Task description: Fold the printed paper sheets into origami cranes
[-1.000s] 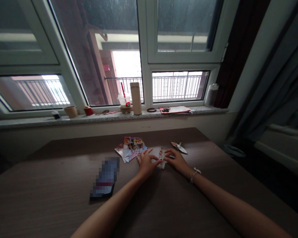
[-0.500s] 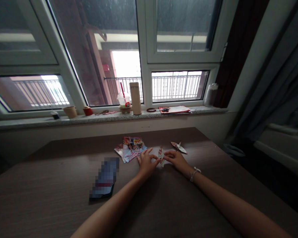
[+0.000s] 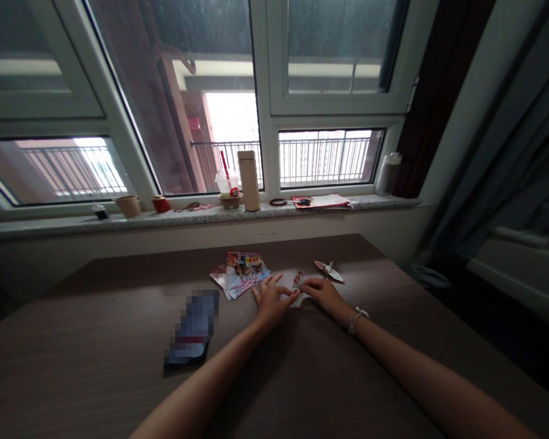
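Observation:
Between my two hands, just above the brown table (image 3: 119,329), is a small folded paper (image 3: 297,280) with red and white stripes. My left hand (image 3: 273,300) pinches its lower left side with thumb and index finger, the other fingers spread beside the leaflets. From the right, my right hand (image 3: 324,295) grips the paper with fingertips pressed together and covers part of it. A finished-looking paper crane (image 3: 329,270), in similar striped paper, lies beyond my right hand.
Colourful printed leaflets (image 3: 242,273) lie left of my hands, with a smartphone (image 3: 192,329), its screen pixelated, nearer me. On the windowsill stand a beige thermos (image 3: 249,181), a plastic drink cup (image 3: 227,183), a paper cup (image 3: 128,206) and scissors (image 3: 303,202).
My right hand has shifted slightly left over the folded paper, now covering more of its middle. The left hand stays nearly in place.

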Tool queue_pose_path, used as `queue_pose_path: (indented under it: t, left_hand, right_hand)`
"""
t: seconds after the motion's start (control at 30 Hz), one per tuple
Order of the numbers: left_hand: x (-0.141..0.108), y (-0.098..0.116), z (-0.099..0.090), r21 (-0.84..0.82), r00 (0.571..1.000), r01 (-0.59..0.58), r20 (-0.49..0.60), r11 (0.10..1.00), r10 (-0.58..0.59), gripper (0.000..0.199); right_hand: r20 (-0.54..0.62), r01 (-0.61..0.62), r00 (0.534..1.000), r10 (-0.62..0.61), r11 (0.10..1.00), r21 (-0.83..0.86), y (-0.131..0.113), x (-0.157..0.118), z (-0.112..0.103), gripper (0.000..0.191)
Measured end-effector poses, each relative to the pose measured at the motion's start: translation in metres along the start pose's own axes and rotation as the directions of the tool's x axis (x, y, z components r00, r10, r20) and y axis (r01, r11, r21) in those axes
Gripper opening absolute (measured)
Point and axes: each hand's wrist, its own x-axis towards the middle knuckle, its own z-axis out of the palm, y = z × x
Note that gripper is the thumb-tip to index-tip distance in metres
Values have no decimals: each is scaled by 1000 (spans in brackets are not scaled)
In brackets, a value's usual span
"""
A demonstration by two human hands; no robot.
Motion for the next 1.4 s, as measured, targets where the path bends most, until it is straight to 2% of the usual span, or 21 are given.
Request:
queue_pose_path:
  t: [0.1,0.5,0.73,0.87,1.17,1.4]
  left_hand:
    - [-1,1,-1,-6,1000,-6,2,1000,6,12]
    - [1,1,-6,2,999,-29,22,1000,29,11]
    - [1,3,-7,5,1000,8,25,1000,-8,7]
    - [-1,4,-6,1,1000,11,-12,1000,-11,8]
    - [-1,2,-6,-25,999,-9,-53,1000,8,17]
    - [2,-1,-4,-49,999,-7,-42,999,4,11]
  right_hand:
    - [8,30,1000,-30,996,-85,-3,-1,-1,34]
    - [17,29,999,-27,993,-115,5,2,-3,36]
    - [3,51,999,-52,970,-236,8,2,-1,34]
    - [-16,74,996,-83,948,-311,8,1,0,30]
    - [-13,100,994,-110,942,-319,3,-2,0,29]
    - [-25,90,994,-106,930,-356,5,-2,2,30]
